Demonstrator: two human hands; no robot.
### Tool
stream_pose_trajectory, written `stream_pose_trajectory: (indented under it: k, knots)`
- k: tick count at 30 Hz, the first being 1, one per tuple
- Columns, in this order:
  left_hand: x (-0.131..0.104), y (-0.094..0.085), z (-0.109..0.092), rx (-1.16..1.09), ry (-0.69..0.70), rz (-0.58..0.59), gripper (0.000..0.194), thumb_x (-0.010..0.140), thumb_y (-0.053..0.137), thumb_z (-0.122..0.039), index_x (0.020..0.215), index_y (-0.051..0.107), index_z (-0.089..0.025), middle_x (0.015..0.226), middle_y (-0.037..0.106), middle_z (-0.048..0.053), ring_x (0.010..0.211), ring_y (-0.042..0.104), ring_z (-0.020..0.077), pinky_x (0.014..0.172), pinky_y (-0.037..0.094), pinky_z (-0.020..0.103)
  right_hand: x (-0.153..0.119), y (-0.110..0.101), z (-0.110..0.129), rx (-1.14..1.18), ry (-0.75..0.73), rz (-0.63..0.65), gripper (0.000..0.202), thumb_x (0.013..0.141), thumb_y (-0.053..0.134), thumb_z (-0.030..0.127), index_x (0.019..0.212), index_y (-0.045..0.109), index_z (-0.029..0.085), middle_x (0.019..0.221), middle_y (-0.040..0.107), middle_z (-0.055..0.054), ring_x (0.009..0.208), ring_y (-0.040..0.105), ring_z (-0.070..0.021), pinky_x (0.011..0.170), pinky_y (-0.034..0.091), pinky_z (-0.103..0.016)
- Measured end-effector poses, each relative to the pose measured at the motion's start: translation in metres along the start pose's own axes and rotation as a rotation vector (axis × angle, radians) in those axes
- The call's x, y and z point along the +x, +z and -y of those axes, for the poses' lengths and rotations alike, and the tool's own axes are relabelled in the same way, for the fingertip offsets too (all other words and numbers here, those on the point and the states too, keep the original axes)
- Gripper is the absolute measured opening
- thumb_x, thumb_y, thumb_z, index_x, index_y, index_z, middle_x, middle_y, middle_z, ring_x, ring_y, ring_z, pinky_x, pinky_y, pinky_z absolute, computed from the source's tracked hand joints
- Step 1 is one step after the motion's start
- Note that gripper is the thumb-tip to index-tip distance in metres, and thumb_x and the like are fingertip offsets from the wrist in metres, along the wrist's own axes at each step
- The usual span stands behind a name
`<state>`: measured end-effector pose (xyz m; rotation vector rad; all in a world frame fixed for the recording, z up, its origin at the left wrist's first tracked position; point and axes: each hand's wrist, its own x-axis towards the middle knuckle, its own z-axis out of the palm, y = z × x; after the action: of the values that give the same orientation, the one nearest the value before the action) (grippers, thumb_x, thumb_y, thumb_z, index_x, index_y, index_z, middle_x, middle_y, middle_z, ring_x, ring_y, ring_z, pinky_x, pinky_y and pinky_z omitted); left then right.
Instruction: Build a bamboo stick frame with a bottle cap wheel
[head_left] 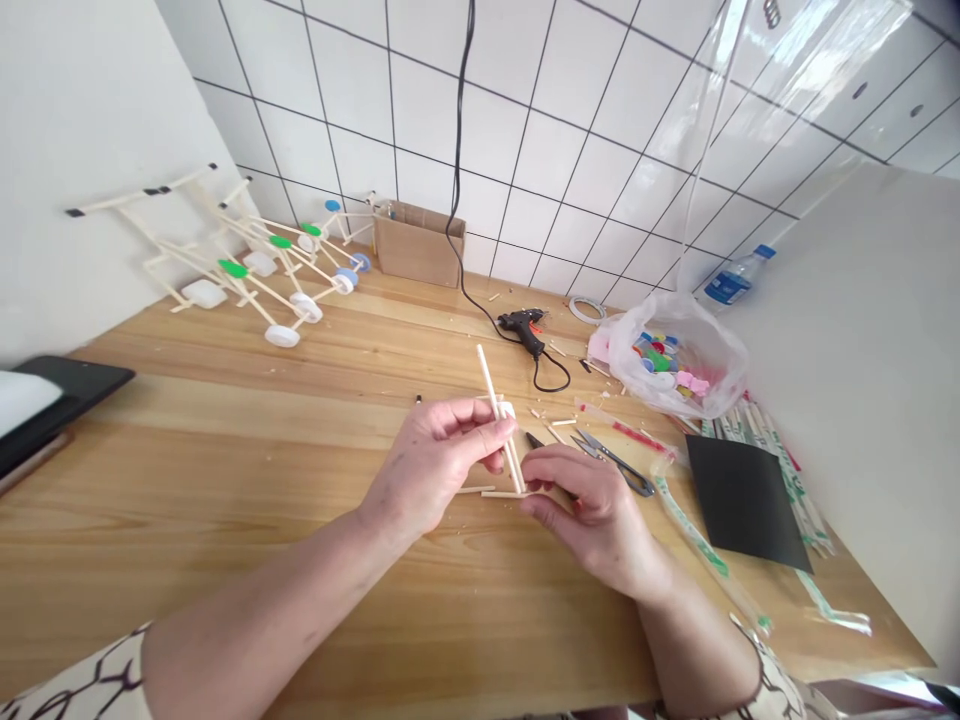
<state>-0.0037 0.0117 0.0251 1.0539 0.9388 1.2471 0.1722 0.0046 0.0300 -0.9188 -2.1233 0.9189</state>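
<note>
My left hand [450, 445] is closed in a pinch on a pale wooden stick [487, 375], which stands tilted over the table. Beside its fingertips, partly covered, shows a small white piece [507, 409]. My right hand [589, 505] is closed at the lower end of the held stick, its thumb and fingertips around the end of a short pale stick [501, 494] lying crosswise. Another short stick [474, 489] lies just left of it. Behind the right hand lie scissors [619, 465] with dark handles, and a dark pointed tool [533, 440] partly hidden by the fingers.
A black hot glue gun [525, 328] with its cable lies farther back. Stick frames with white wheels [283, 335] stand at left, beside a cardboard box [420, 245]. At right are a plastic bag of bottle caps [675, 365], a black sheet [746, 500] and a bottle [739, 278].
</note>
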Motion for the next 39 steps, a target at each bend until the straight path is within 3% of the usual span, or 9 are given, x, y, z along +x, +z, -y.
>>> stream_pose_trajectory:
  k: [3,7,25,28,33,39]
  knots:
    - [0.001,0.0,0.0,-0.001,-0.013,0.015,0.017,0.075,0.065,-0.024,0.06,0.063,-0.014,0.05,0.056,-0.003,0.05,0.051,0.0084,0.055,0.041,0.022,-0.002,0.003,-0.002,-0.189,-0.168,-0.032,0.008,0.085,0.06,0.016,0.092,0.063,0.018,0.087,0.065,-0.007,0.076,0.059,-0.0161,0.069,0.048,-0.028]
    - [0.0,0.0,0.002,-0.016,-0.039,0.038,0.015,0.075,0.065,-0.023,0.063,0.064,-0.014,0.053,0.058,-0.003,0.051,0.053,0.0082,0.057,0.043,0.022,-0.004,0.005,-0.005,-0.334,-0.279,-0.062,0.008,0.087,0.056,0.015,0.092,0.062,0.017,0.084,0.066,-0.009,0.075,0.058,-0.0177,0.068,0.049,-0.03]
    - [-0.002,0.002,0.004,-0.004,-0.068,0.06,0.017,0.077,0.065,-0.023,0.062,0.062,-0.016,0.054,0.058,-0.005,0.053,0.055,0.0077,0.055,0.044,0.02,-0.004,0.011,-0.004,-0.426,-0.353,-0.087,0.011,0.087,0.051,0.01,0.083,0.06,0.015,0.074,0.063,-0.009,0.068,0.054,-0.018,0.062,0.047,-0.03]
    - [-0.003,0.0,0.005,0.031,-0.044,0.062,0.018,0.078,0.065,-0.023,0.062,0.062,-0.016,0.053,0.058,-0.005,0.054,0.054,0.0074,0.056,0.043,0.02,-0.002,0.009,-0.001,-0.322,-0.24,-0.059,0.012,0.086,0.052,0.011,0.078,0.06,0.015,0.075,0.063,-0.008,0.068,0.055,-0.0174,0.063,0.047,-0.029]
    - [-0.002,0.0,0.005,0.079,-0.026,0.084,0.021,0.08,0.063,-0.025,0.062,0.061,-0.016,0.056,0.061,-0.003,0.058,0.056,0.0092,0.06,0.045,0.021,0.003,0.001,0.003,0.05,0.142,0.068,0.011,0.082,0.061,0.024,0.078,0.063,0.015,0.072,0.061,-0.003,0.064,0.051,-0.0137,0.06,0.042,-0.025]
    - [-0.004,0.004,0.003,0.149,-0.031,0.093,0.022,0.08,0.061,-0.025,0.06,0.06,-0.016,0.055,0.058,-0.003,0.056,0.053,0.0099,0.057,0.043,0.022,0.002,0.005,-0.001,0.117,0.275,0.04,0.021,0.084,0.058,0.031,0.073,0.064,0.014,0.065,0.058,0.0,0.061,0.046,-0.0115,0.057,0.036,-0.024]
